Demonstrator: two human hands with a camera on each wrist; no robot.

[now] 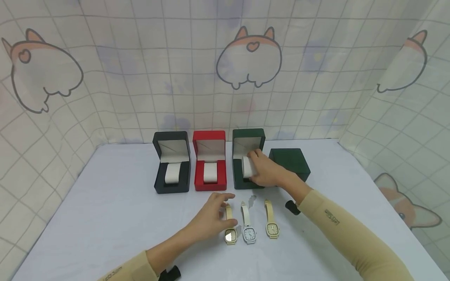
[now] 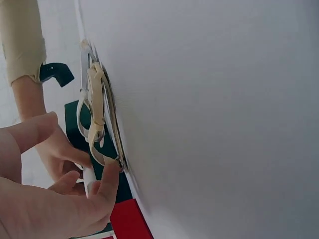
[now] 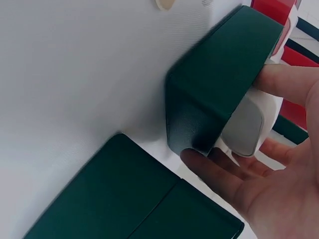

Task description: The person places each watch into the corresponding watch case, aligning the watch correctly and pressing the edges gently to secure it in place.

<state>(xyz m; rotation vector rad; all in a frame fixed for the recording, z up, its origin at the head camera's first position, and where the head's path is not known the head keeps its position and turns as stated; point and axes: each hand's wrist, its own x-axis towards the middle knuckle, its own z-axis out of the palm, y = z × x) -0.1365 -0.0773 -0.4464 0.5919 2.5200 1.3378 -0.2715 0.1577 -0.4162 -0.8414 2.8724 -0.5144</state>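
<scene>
My right hand (image 1: 266, 170) grips the white watch cushion (image 1: 247, 168) in the raised-lid green watch box (image 1: 248, 134). In the right wrist view, that cushion (image 3: 245, 127) sticks out past the box edge, and some fingertips touch the green box (image 3: 219, 69). My left hand (image 1: 207, 218) hovers around the leftmost gold watch (image 1: 230, 236), thumb and forefinger spread apart. In the left wrist view, a fingertip of the left hand (image 2: 55, 206) overlaps the end of a pale strap (image 2: 97, 99); contact is hard to judge. A white watch (image 1: 249, 234) and another gold watch (image 1: 272, 229) lie to the right.
To the left stand a red box (image 1: 210, 134) and a black box (image 1: 171, 136), both lid-up with white cushions inside. A closed green box (image 1: 290, 160) sits beside my right forearm. Everything rests on a white-covered table (image 1: 116, 203) before a patterned curtain (image 1: 147, 97).
</scene>
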